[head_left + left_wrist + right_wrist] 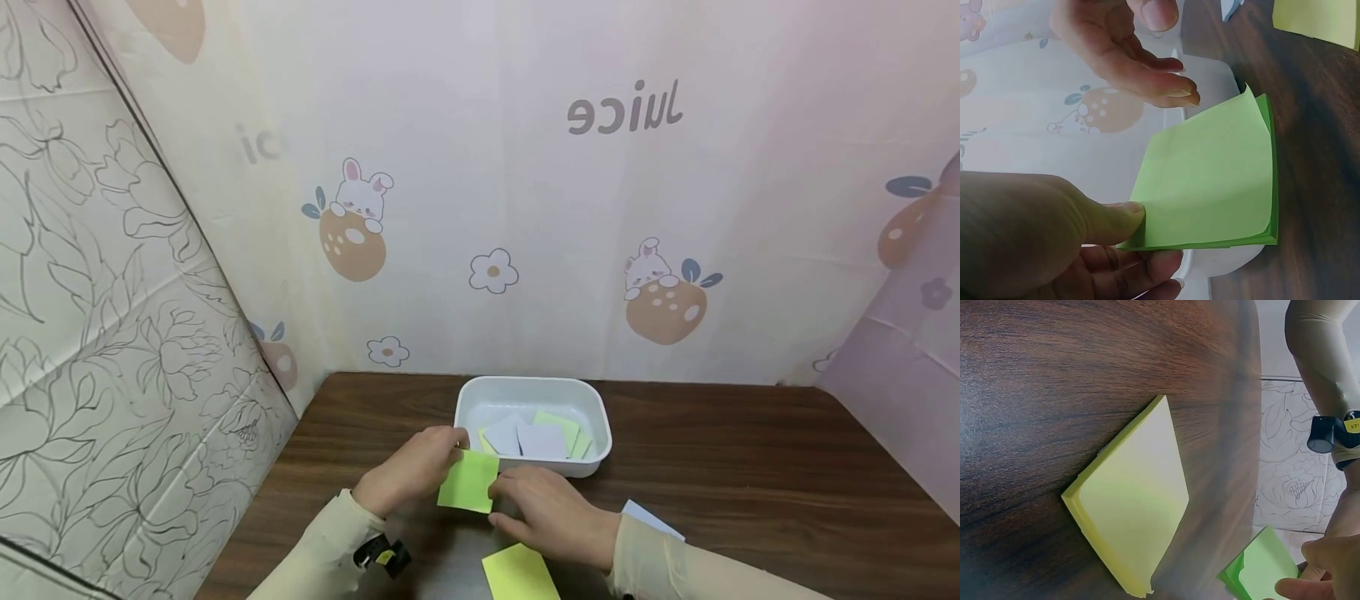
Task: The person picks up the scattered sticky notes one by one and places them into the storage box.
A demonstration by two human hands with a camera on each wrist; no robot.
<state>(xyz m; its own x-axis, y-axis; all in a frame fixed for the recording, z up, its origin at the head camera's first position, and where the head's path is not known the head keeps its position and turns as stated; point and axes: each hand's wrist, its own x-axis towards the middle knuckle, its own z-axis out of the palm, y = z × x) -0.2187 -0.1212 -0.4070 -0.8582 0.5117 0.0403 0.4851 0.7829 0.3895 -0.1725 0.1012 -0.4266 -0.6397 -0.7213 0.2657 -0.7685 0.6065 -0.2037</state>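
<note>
My left hand [411, 472] pinches a green sticky note pad [1210, 181] by one edge, thumb on top and fingers beneath, at the front of the white tub. One corner of the pad's top sheet curls up in the left wrist view. Close by the pad's opposite edge is my right hand [547, 515]; in the left wrist view its thumb and bent fingers are parted, with nothing between them. Below the hands, a yellow sticky note pad [1135, 494] lies on the table.
The white tub [532, 381] stands behind the hands, with several loose pale green, yellow and whitish notes [543, 440] inside. A pale blue pad [651, 518] lies partly hidden behind my right forearm. A patterned curtain [495, 167] hangs behind the wooden table [750, 467].
</note>
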